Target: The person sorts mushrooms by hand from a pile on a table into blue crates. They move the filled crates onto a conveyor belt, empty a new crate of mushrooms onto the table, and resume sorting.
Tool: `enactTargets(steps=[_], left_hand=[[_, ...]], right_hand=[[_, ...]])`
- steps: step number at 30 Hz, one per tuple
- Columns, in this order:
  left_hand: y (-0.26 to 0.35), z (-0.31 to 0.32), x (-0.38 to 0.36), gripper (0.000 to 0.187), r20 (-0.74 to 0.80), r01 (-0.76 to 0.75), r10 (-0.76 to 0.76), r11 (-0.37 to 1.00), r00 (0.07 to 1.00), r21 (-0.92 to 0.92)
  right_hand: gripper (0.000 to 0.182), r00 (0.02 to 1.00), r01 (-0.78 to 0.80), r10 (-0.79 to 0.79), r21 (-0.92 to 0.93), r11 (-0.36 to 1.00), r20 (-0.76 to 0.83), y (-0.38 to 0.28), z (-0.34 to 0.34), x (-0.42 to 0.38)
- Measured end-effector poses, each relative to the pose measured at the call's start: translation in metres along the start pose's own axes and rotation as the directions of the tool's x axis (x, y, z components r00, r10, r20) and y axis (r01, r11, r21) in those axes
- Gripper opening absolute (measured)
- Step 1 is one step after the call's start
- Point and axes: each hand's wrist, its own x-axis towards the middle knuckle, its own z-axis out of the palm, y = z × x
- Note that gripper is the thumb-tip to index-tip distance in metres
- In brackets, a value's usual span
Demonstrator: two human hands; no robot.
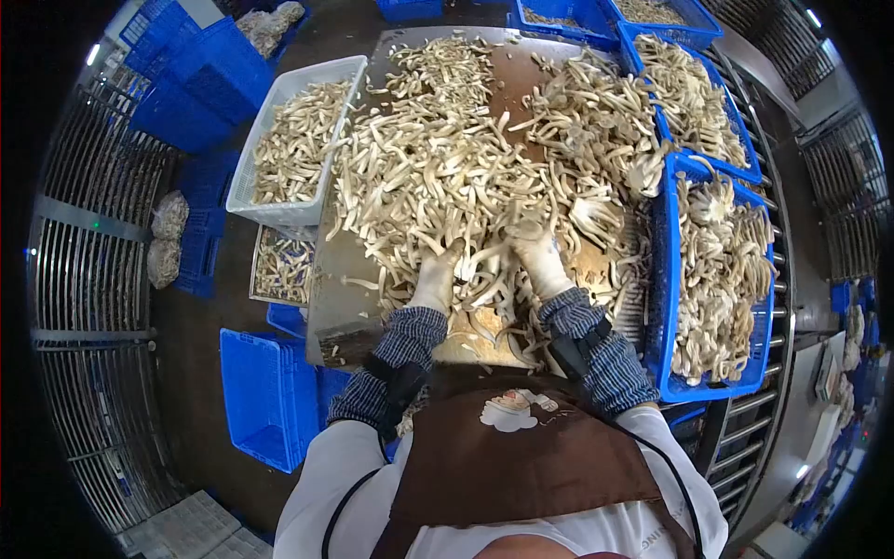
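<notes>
Both my hands wear white gloves and reach into a broad heap of pale mushrooms point(428, 168) on the metal table point(349, 312). My left hand point(438, 273) is at the heap's near edge, its fingers curled against mushroom pieces; what they hold, if anything, is too small to tell. To its right, my right hand point(540, 259) is closed on a brownish mushroom cap point(526, 230). Loose stems lie between the two hands. A clump of joined mushrooms point(596, 219) rests right of my right hand.
A white basket point(236, 186) of mushroom pieces stands at the left. Blue crates point(667, 270) of mushrooms line the right side, beside a roller conveyor point(756, 402). An empty blue crate point(265, 391) sits low at the left. More blue crates point(209, 74) are stacked at the back left.
</notes>
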Motion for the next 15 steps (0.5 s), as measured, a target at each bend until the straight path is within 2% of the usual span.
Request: enactTargets(steps=[1,3,4,5,7,8,9,11,12,13,15], left_hand=[[-0.006,-0.005,0.005,0.059,0.003,0.006,-0.006,1.0,1.0,0.002],[-0.02,-0.015,0.021,0.062,0.199,-0.016,0.034,0.995,0.979,-0.094],[-0.021,-0.01,0.017,0.061,0.133,-0.022,0.033,0.996,0.991,-0.087],[-0.021,-0.006,0.011,0.048,0.097,0.028,-0.023,0.998,0.995,-0.055],[-0.036,-0.005,0.021,0.034,0.231,0.11,-0.065,0.977,0.971,-0.184],[-0.041,-0.006,0.025,0.026,0.272,0.048,0.013,0.975,0.962,-0.215],[-0.043,-0.008,0.031,0.026,0.277,0.048,0.014,0.976,0.961,-0.214],[-0.02,0.0,0.015,0.042,0.114,0.134,-0.098,0.914,0.989,-0.383],[-0.023,-0.004,0.019,0.044,0.151,0.09,-0.036,0.923,0.988,-0.373],[-0.025,-0.001,0.017,0.044,0.151,0.093,-0.039,0.923,0.988,-0.373],[-0.03,0.008,0.012,0.042,0.075,-0.061,0.077,0.978,0.994,-0.2]], right_hand=[[0.062,0.994,0.057,-0.062,-0.052,0.997,-0.088,-0.004,0.002,-0.004],[0.078,0.871,0.433,-0.483,-0.319,0.843,-0.094,-0.013,0.009,-0.02],[0.087,0.816,0.511,-0.574,-0.381,0.771,-0.067,-0.015,0.015,-0.028],[0.08,0.875,0.454,-0.483,-0.294,0.841,-0.029,-0.014,0.017,-0.029],[0.067,0.959,0.284,-0.281,-0.142,0.948,0.046,-0.014,0.021,-0.031],[0.067,0.984,0.176,-0.175,-0.06,0.983,0.024,-0.016,0.018,-0.031],[0.067,0.998,0.067,-0.067,0.024,0.997,0.013,-0.017,0.014,-0.031],[0.064,0.998,0.012,0.001,0.185,0.983,-0.066,0.009,0.01,-0.013],[0.071,0.995,-0.09,0.095,0.293,0.952,-0.004,0.032,0.005,0.001],[0.071,0.995,-0.093,0.098,0.293,0.952,-0.004,0.025,0.005,-0.002],[0.076,0.995,0.007,0.004,0.115,0.993,-0.098,-0.014,0.006,-0.023]])
